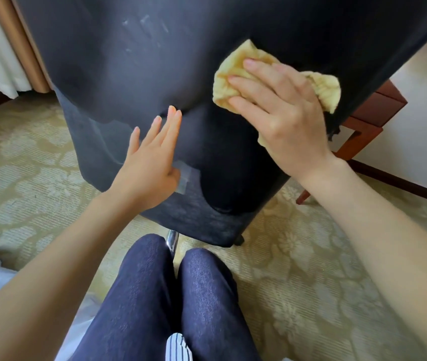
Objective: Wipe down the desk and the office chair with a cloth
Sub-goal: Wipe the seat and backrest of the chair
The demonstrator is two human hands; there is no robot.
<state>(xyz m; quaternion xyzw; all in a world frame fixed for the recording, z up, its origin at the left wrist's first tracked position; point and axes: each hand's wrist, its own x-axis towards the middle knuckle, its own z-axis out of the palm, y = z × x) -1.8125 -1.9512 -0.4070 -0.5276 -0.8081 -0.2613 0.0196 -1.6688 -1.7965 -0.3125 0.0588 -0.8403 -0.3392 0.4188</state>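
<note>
Because the black fabric office chair (155, 61) sits on a wheeled base over patterned carpet (298, 282), a harder push could roll or swivel it away, leaving pale streaks high on its back. A wooden desk (368, 113) stands beyond. The right hand (285, 110) presses the yellow cloth (229, 74) flat against the backrest, while the left hand (150, 162), fingers straight, braces lower down

Dark navy denim trousers (202, 295), bare forearms (379, 230), white-and-navy striped footwear (178, 346) (sock or slipper, unclear)
</note>
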